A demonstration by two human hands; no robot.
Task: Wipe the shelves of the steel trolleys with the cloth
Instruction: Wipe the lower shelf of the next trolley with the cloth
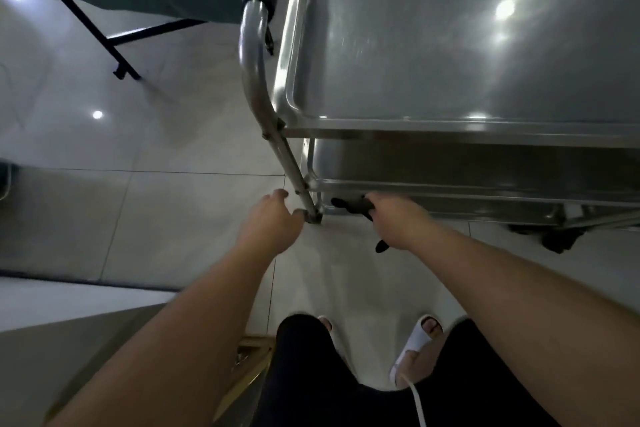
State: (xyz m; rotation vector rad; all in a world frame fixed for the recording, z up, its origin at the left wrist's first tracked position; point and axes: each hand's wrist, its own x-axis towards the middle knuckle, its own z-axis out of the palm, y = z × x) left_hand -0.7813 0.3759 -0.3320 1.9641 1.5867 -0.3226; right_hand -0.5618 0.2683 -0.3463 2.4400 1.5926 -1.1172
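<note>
Head view, steeply downward, close above trolley (450, 45)

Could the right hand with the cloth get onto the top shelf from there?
Probably yes: the right hand grips the cloth low by the bottom shelf, and the top shelf lies bare above, nothing blocking.

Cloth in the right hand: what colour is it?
Black or very dark; the cloth shows in the head view, gripped by the right hand at the trolley's lowest shelf.
</note>
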